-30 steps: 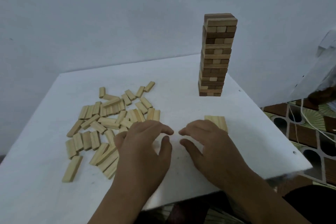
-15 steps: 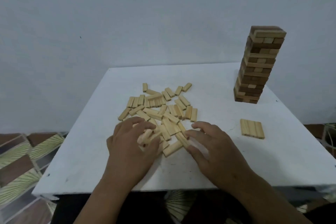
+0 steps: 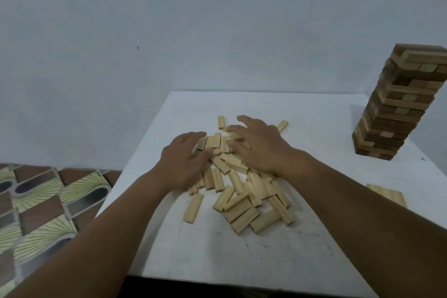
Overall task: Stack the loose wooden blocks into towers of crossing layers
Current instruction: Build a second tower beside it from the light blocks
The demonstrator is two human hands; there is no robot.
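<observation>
Blocks (image 3: 244, 191) lay in a loose pale heap on the white table (image 3: 242, 254), most of them nearer the person than the fingertips, a few beyond the tips, one at the far edge just past the right hand's outstretched fingers. The left hand (image 3: 183, 164) rested on the heap's left flank with fingers curled inward over a short row of blocks standing side by side; whether it actually gripped any could not be told, since the palm hid the contact. The right hand (image 3: 258, 150) lay flat over the heap's far part, fingers straight and spread, pressing or raking and holding nothing. The finished tower (image 3: 396, 104), mixed dark and pale layers, stood well off to the right of the right hand, and a flat row of blocks (image 3: 387, 196) lay on the table beside the right forearm, presumably the first layer of the next tower. Judged step: gathering a set of blocks for the next layer. To do it well, the two hands should close on a few parallel blocks from opposite sides, squaring the ends against each other before lifting, rather than scooping a jumble. The set should travel low and land crosswise on the flat row, edges flush, released gently. Forearms should keep clear of the finished tower on the way. No brand, label or writing was legible on blocks, table or wall.
</observation>
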